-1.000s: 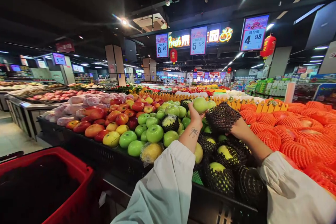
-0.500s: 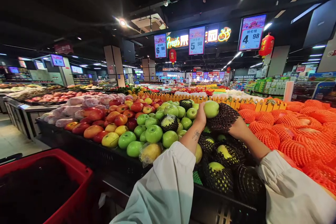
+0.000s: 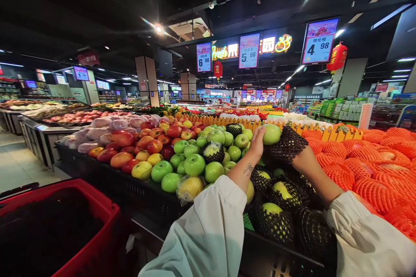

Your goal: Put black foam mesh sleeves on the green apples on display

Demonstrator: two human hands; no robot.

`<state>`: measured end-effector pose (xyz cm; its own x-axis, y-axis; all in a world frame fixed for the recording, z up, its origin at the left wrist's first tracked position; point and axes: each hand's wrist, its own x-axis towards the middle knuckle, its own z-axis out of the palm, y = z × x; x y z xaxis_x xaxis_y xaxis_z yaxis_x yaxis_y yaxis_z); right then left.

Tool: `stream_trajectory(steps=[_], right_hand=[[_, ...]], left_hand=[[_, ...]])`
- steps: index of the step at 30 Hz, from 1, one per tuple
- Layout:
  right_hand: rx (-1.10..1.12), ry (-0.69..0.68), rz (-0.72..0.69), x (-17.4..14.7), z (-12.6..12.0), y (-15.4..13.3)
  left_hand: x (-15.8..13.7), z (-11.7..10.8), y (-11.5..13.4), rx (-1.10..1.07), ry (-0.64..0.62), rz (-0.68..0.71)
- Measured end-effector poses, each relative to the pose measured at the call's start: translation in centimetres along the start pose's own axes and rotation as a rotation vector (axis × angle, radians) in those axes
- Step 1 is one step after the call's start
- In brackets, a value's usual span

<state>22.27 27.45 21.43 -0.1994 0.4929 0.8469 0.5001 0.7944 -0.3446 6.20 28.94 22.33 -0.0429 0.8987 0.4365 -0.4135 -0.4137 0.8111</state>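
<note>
A green apple (image 3: 272, 134) is held up above the fruit display, between my two hands. My left hand (image 3: 258, 143) presses against its left side, fingers pointing up. On the apple's right is a black foam fruit net (image 3: 289, 143). My right hand (image 3: 301, 160) reaches into the net's wide end, which covers its fingers; the net meets the apple's right side. Below my hands lie several yellow-green fruits in black nets (image 3: 286, 192). To the left of my left wrist are bare green apples (image 3: 194, 164), with one netted apple (image 3: 213, 152) among them.
Red apples (image 3: 125, 139) lie farther left. Oranges in orange nets (image 3: 377, 179) fill the right side. A red basket (image 3: 108, 212) stands at lower left, in front of the black display edge (image 3: 130, 188). A yellow picket divider (image 3: 338, 134) runs behind the fruit.
The whole view has shifted slightly, so the scene sits farther right. The left fingers look straighter beside the apple. The apple and net stay together between the hands.
</note>
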Motion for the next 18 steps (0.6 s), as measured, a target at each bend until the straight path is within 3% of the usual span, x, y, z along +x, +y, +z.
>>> stream_trajectory(steps=[6,10,13,18], right_hand=[[-0.065,0.061,0.045,0.0,-0.9,-0.8],[-0.095,0.071,-0.028,0.2,-0.9,-1.4],[-0.113,0.021,-0.101,0.5,-0.8,-1.4],[-0.117,-0.036,-0.092,0.4,-0.8,-1.1]], left_hand=[[-0.6,-0.2,0.5,0.128,-0.045,-0.132],[-0.7,-0.1,0.7,0.187,-0.055,-0.146],[-0.7,-0.1,0.6,0.201,-0.108,-0.122],[-0.7,0.0,0.3,0.124,-0.247,-0.048]])
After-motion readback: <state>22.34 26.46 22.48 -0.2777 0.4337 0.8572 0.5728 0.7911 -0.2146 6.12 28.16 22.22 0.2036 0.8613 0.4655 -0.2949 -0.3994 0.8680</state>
